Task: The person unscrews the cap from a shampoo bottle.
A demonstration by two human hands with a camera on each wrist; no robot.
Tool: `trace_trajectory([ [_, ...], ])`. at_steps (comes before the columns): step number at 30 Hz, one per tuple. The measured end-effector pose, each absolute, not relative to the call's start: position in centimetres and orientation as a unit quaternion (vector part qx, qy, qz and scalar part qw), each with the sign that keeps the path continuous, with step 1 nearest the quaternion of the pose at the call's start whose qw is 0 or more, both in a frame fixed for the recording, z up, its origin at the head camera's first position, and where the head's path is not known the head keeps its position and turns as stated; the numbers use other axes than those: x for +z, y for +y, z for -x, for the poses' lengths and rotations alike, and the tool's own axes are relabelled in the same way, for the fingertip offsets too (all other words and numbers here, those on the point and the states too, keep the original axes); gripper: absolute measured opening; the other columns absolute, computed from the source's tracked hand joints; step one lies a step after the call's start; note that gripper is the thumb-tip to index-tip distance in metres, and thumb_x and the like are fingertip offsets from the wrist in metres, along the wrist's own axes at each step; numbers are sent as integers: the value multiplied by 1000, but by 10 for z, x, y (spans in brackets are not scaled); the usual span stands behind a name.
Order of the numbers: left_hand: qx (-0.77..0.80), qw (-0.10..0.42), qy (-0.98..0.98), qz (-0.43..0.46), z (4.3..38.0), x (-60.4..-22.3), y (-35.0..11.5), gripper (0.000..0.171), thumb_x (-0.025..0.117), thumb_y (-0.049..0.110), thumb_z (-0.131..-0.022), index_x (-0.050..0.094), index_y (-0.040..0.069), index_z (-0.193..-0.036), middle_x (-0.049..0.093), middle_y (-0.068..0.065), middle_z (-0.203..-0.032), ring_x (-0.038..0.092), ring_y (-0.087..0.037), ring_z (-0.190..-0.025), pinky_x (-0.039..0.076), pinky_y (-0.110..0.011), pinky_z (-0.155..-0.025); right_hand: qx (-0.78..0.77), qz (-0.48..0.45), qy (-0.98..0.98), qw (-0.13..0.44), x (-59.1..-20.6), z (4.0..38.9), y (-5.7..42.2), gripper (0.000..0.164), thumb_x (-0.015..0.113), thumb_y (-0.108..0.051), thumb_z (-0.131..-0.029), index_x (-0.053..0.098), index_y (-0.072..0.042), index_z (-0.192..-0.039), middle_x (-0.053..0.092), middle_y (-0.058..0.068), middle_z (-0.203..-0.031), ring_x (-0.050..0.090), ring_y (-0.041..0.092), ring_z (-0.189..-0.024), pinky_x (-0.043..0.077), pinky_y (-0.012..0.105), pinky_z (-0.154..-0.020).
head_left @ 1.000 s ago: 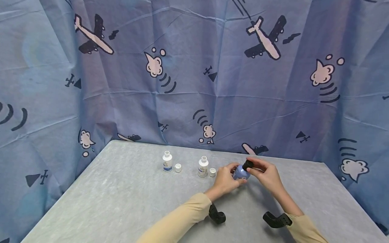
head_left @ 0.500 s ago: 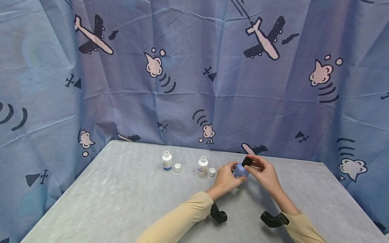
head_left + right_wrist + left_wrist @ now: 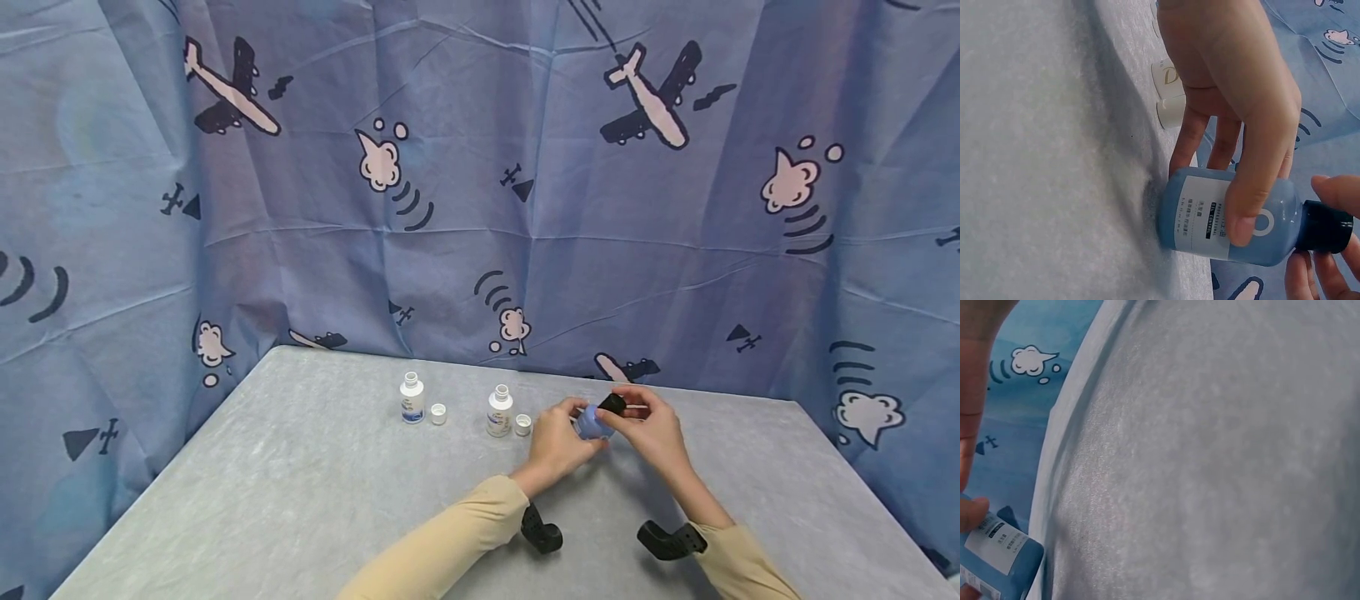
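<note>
My left hand [image 3: 557, 442] grips the body of a small blue bottle [image 3: 1272, 247], its thumb lying across the white label in the right wrist view. A black cap [image 3: 1329, 226] sits at the bottle's neck, and my right hand [image 3: 651, 427] pinches it between thumb and fingers. The bottle leans with its cap toward the right, its base close over the table. In the left wrist view only the lower part of the blue bottle [image 3: 1030, 559] shows, with fingertips on it at the left edge.
Left of my hands an uncapped white bottle [image 3: 499, 413] stands upright beside a white cap [image 3: 522, 425]. Farther left is another uncapped white bottle [image 3: 412, 400] with its own white cap [image 3: 438, 413]. A blue airplane-print curtain [image 3: 450, 192] hangs behind the grey table [image 3: 300, 492].
My right fingers have shifted their hold around the black cap. The blue bottle rose more upright, then leaned right again. My left hand keeps its grip, and the white bottles stay put.
</note>
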State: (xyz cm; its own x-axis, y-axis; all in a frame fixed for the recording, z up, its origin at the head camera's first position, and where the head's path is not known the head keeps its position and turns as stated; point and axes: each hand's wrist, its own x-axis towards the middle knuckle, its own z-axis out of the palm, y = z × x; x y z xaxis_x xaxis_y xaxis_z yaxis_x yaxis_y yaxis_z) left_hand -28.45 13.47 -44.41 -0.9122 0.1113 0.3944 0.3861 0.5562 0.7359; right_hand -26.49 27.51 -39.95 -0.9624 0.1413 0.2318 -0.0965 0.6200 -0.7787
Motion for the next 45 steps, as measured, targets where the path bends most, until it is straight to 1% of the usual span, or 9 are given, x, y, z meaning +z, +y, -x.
trace_trajectory([
  [5,-468,143,-859,148,284,-444,135,54,87,27,-63,68,13,-112,73,-1,-92,58,-1,-71,39,-11,-61,434,-6,-889,149,-402,265,276,49,76,-27,-82,60,-6,-123,59,20,-120,59,23,-93,47,21,-70],
  [11,-508,115,-840,153,282,-443,135,53,86,23,-65,67,8,-113,73,-4,-92,58,-2,-72,41,-11,-62,436,-39,-884,164,-404,266,278,43,75,-17,-83,61,-5,-122,61,18,-115,58,10,-87,46,11,-72],
  [15,-523,101,-831,157,281,-444,134,52,86,21,-65,67,8,-112,73,-3,-91,59,-3,-74,43,-12,-64,437,-50,-883,163,-403,264,278,42,73,-12,-84,61,-3,-122,62,20,-116,60,17,-93,45,7,-75],
  [17,-527,97,-830,156,281,-445,134,52,86,21,-65,68,9,-111,73,-2,-90,59,-2,-74,43,-12,-64,440,-55,-882,161,-402,264,277,42,72,-10,-84,60,-2,-123,62,20,-117,59,16,-96,45,8,-77],
  [22,-528,93,-830,157,281,-445,133,51,85,22,-66,67,10,-112,72,-2,-91,59,-1,-76,44,-13,-66,459,-83,-870,158,-403,264,279,43,70,-5,-85,58,0,-126,62,22,-119,53,-4,-93,46,6,-79],
  [24,-530,90,-827,162,281,-446,133,51,85,22,-67,67,9,-113,72,-3,-93,59,-2,-77,45,-13,-67,469,-97,-864,155,-404,263,279,43,68,-2,-86,56,1,-127,61,22,-120,52,-7,-94,45,4,-79],
  [34,-542,77,-818,177,281,-449,132,52,84,23,-69,65,8,-116,71,-5,-97,61,-2,-80,47,-13,-71,496,-159,-840,152,-406,258,282,42,61,6,-87,53,6,-129,57,28,-123,53,-9,-96,44,3,-82],
  [39,-549,82,-814,171,278,-449,132,51,85,22,-68,66,8,-113,71,-3,-94,59,0,-76,46,-12,-69,488,-147,-847,153,-408,259,282,41,64,-4,-89,54,5,-128,59,27,-121,52,-14,-95,44,3,-81],
  [45,-523,117,-828,166,275,-449,133,51,86,26,-65,68,12,-111,72,0,-91,56,1,-73,42,-10,-65,465,-44,-872,148,-406,258,281,55,71,-27,-87,51,-4,-132,60,20,-119,53,-9,-84,47,10,-74],
])
